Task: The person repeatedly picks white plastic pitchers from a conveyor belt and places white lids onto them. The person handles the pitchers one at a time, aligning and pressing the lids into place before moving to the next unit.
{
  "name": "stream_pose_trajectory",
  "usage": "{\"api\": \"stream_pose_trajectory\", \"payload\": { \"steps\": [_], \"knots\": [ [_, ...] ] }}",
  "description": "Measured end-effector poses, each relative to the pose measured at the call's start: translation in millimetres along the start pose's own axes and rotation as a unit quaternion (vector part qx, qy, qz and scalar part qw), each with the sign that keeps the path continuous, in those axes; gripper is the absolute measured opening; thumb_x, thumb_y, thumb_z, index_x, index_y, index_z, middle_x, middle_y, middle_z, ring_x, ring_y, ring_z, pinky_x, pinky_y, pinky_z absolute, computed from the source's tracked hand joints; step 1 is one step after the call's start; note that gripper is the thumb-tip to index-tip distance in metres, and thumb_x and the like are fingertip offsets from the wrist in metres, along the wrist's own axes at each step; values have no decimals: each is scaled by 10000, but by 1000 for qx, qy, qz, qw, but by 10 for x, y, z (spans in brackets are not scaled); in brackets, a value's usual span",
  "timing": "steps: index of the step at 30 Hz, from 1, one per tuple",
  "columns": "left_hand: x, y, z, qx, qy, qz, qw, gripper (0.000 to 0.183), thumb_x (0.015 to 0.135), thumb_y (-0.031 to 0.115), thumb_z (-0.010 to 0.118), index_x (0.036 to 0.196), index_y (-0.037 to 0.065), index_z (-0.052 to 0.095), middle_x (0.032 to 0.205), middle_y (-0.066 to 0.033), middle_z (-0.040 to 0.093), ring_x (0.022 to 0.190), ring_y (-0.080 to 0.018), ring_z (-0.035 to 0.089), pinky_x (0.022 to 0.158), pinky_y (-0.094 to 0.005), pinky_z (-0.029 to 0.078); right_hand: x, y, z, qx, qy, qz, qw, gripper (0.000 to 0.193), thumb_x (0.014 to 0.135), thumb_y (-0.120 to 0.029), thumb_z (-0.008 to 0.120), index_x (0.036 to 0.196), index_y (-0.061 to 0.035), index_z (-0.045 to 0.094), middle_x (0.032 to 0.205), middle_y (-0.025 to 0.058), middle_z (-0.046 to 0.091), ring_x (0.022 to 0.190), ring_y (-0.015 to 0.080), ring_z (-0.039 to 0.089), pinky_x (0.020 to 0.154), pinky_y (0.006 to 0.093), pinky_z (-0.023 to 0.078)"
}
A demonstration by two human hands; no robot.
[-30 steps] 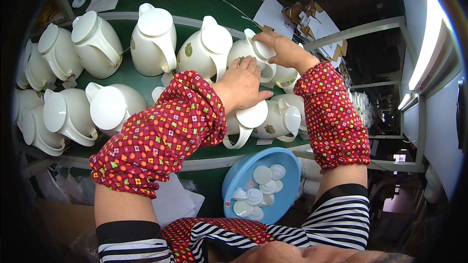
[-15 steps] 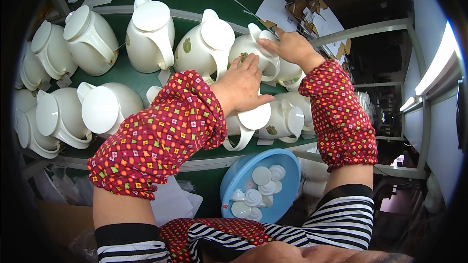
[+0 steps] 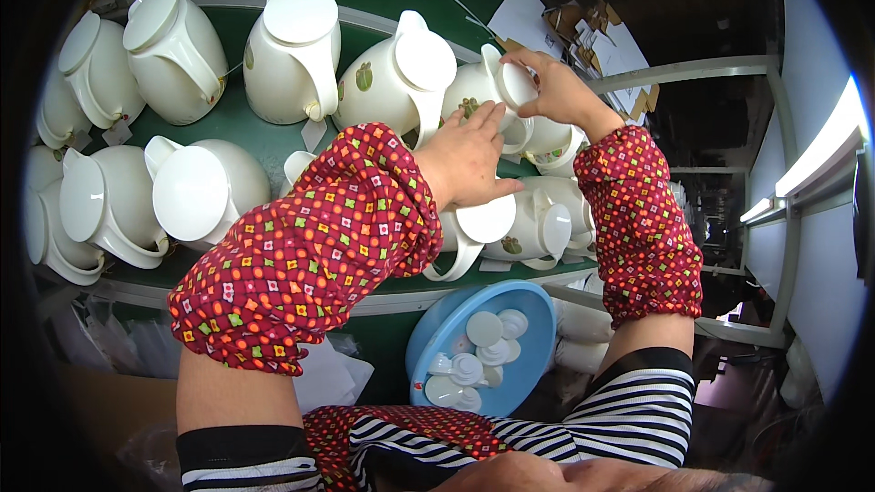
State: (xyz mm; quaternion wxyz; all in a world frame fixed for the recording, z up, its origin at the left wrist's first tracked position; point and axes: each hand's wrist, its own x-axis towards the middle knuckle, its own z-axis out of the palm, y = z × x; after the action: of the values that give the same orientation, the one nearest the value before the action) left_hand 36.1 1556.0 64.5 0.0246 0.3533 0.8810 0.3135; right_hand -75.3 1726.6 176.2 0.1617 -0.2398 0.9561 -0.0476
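A cream-white pitcher [image 3: 468, 84] with a leaf-like print stands in the far row, right of centre. My right hand [image 3: 567, 93] has its fingers and thumb on opposite edges of that pitcher's round white lid [image 3: 516, 85]. Fingers stretched out, my left hand [image 3: 465, 158] is open with its fingertips against the same pitcher's lower body. Below my left palm, a near-row pitcher's white lid [image 3: 488, 217] partly shows. To the left stands another printed pitcher [image 3: 369, 87], its lid on. My left sleeve hides part of the near row.
Two rows of lidded pitchers fill the green shelf, among them a plain one [image 3: 193, 193]. A blue basin [image 3: 541, 346] below holds several loose white lids. Papers and cardboard [image 3: 612, 53] lie at the far right, beside a metal frame [image 3: 684, 73].
My right hand has shifted from resting over the pitcher's lid to gripping its edges. The left hand stays on the pitcher's body. The whole view has shifted slightly.
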Motion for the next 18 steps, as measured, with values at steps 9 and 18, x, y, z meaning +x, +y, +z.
{"api": "stream_pose_trajectory", "payload": {
  "steps": [9, 18],
  "knots": [
    [32, 15, -34, -2, -45, 0, 999, 814, 1031, 611, 478, 1415, -103, 553, 1656, -335, 236, 1577, -421, 198, 1260, -503, 265, -45, -65, -13, -84, -28, 78, 993, 803, 771, -129, 871, 1498, -183, 533, 1504, 219, 526, 1345, 387, 568, 1096, 406, 516],
    [53, 78, -81, 4, -61, -26, 998, 838, 1029, 615, 488, 1414, -127, 540, 1605, -441, 205, 1547, -523, 204, 1215, -531, 355, -45, -23, 32, -54, -12, 70, 996, 829, 826, -384, 858, 1528, -99, 522, 1302, 300, 662, 1216, 405, 664, 1072, 429, 510]
  ]
}}
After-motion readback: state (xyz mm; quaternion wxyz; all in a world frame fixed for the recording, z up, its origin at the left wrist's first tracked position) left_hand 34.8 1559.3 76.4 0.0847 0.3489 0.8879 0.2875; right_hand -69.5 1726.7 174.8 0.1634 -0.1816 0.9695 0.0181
